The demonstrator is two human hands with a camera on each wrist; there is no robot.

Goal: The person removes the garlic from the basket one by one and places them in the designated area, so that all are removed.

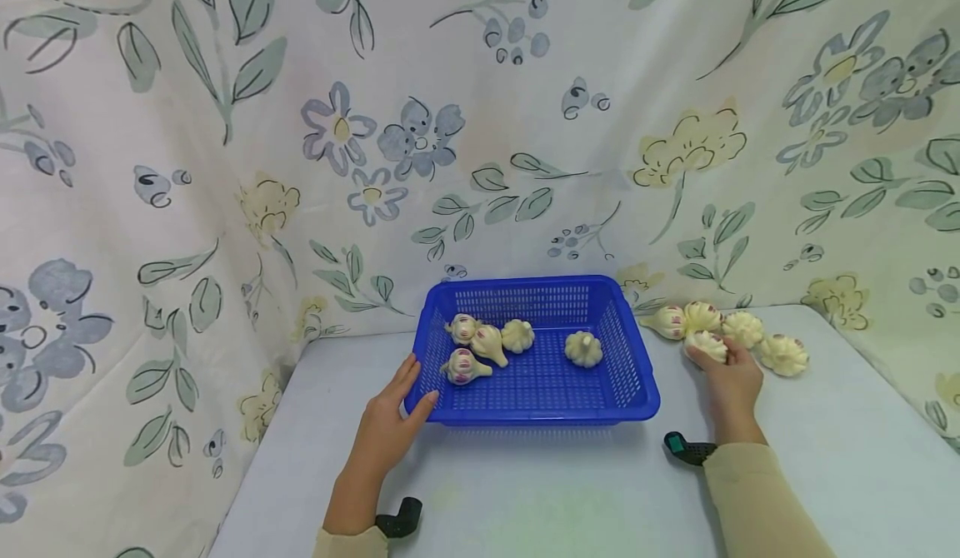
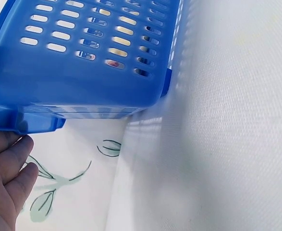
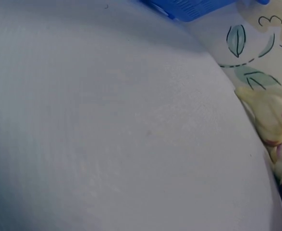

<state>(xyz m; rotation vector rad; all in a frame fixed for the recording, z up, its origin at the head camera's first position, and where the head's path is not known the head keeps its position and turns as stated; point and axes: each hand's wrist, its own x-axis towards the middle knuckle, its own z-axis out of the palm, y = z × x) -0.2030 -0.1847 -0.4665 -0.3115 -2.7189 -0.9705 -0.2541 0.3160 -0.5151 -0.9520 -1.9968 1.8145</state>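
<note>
A blue basket (image 1: pixel 540 415) holds several garlic bulbs (image 1: pixel 487 343), most in its left half and one (image 1: pixel 583 349) toward the right. The left hand (image 1: pixel 388 425) rests on the basket's left rim, fingers extended; in the left wrist view this hand (image 2: pixel 8 173) lies against the rim of the basket (image 2: pixel 73 82). Right of the basket, the right hand (image 1: pixel 735 387) grips a garlic bulb (image 1: pixel 706 346) among several others (image 1: pixel 783 356). The right wrist view shows bulbs (image 3: pixel 270 113) at its right edge, with the hand's grip hardly visible.
The pale tabletop (image 1: pixel 525 491) extends in front of the basket. A floral cloth (image 1: pixel 480 125) hangs behind and at the left of the table. Dark wrist devices (image 1: pixel 400 518) are on both arms.
</note>
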